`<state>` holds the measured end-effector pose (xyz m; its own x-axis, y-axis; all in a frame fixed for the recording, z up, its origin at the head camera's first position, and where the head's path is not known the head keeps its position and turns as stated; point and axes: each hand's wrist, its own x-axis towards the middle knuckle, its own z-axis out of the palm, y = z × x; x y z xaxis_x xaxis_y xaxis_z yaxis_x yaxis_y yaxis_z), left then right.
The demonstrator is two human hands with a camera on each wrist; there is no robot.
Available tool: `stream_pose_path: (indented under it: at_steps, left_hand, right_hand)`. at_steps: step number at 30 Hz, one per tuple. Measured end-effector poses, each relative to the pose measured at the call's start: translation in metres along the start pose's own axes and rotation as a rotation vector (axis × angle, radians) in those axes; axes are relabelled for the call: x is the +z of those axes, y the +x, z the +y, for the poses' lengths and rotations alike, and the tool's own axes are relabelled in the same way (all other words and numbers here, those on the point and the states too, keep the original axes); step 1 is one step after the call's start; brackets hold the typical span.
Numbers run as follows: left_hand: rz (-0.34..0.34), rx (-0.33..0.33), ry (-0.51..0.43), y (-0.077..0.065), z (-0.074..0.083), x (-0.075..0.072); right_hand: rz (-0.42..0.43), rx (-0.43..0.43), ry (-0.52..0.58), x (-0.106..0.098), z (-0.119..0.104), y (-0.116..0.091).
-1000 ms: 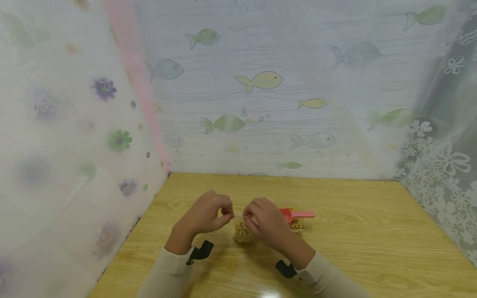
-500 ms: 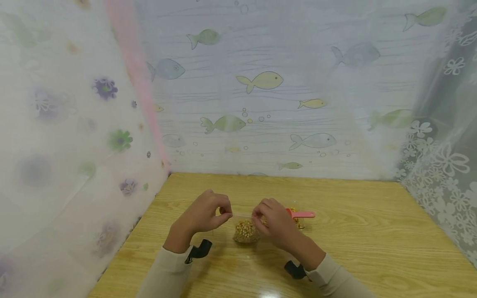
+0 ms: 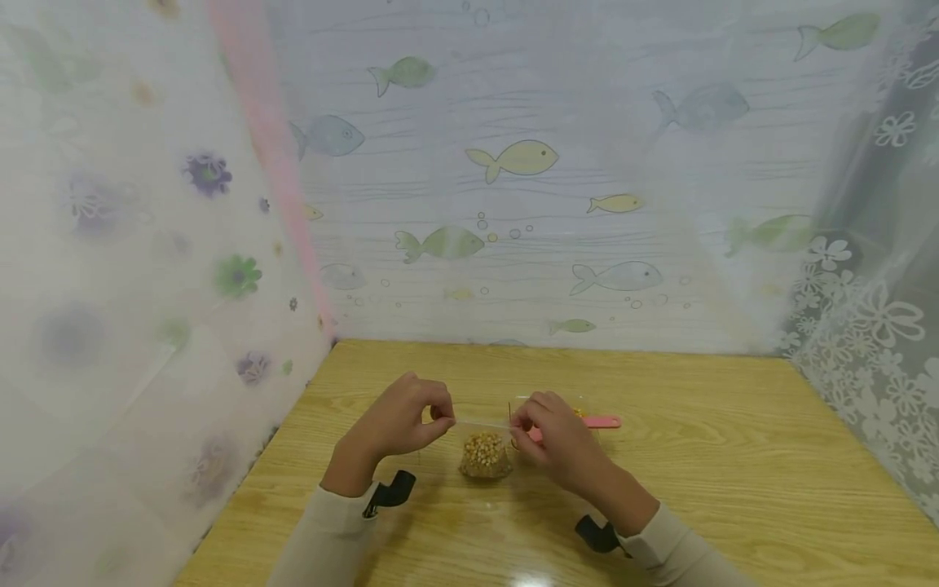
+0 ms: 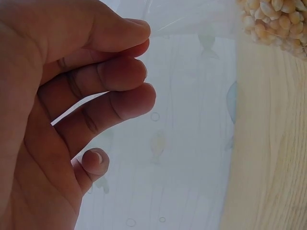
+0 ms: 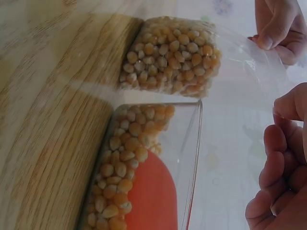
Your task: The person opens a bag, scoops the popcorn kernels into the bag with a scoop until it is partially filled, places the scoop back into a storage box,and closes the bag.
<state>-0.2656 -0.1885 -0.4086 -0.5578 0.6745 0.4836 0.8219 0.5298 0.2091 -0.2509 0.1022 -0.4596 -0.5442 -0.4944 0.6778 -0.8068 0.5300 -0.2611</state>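
Note:
A clear plastic bag point(image 3: 485, 458) with corn kernels in its bottom stands upright on the table between my hands. My left hand point(image 3: 399, 417) pinches the left end of its top edge between thumb and index finger; in the left wrist view the left hand's point(image 4: 96, 72) other fingers curl loosely. My right hand point(image 3: 561, 436) pinches the top edge near its right end. That edge runs straight between the two hands. The right wrist view shows the kernels point(image 5: 172, 57) heaped low in the bag, with my right hand point(image 5: 288, 163) at its top edge.
Just behind my right hand stands a clear container point(image 5: 195, 153) of corn kernels, partly hidden in the head view. A red scoop point(image 5: 153, 196) lies in it, its pink handle point(image 3: 605, 421) sticking out right. Patterned curtains point(image 3: 469, 187) hang behind and beside the wooden table point(image 3: 697, 456).
My right hand has slid rightward along the bag's top edge, away from the left hand, uncovering the kernels and hiding more of the container. My left hand has shifted only slightly left.

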Motion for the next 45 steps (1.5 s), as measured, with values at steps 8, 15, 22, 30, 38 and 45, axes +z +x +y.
stream_pose_path:
  at_steps: [8,15,22,30,38,45]
  left_hand:
    - [0.009,-0.013,-0.002,-0.002,-0.002,-0.001]
    - [0.126,-0.018,0.031,-0.003,-0.007,-0.003]
    - [0.204,-0.133,0.164,-0.006,-0.012,-0.005]
    - [0.229,-0.219,0.216,-0.01,-0.018,0.0]
    - [0.162,-0.305,0.186,-0.01,-0.015,0.0]
    - [0.133,-0.292,0.192,-0.008,-0.015,0.0]
  right_hand:
    - [0.012,0.004,0.02,-0.004,0.002,-0.001]
    - [0.018,-0.024,0.028,-0.002,0.004,0.016]
    - [-0.03,0.019,0.057,0.003,0.009,0.035]
    - [-0.087,0.055,0.063,0.01,0.016,0.047]
    - [-0.126,0.137,0.085,0.01,0.015,0.045]
    - [-0.133,0.159,0.106,0.007,0.015,0.044]
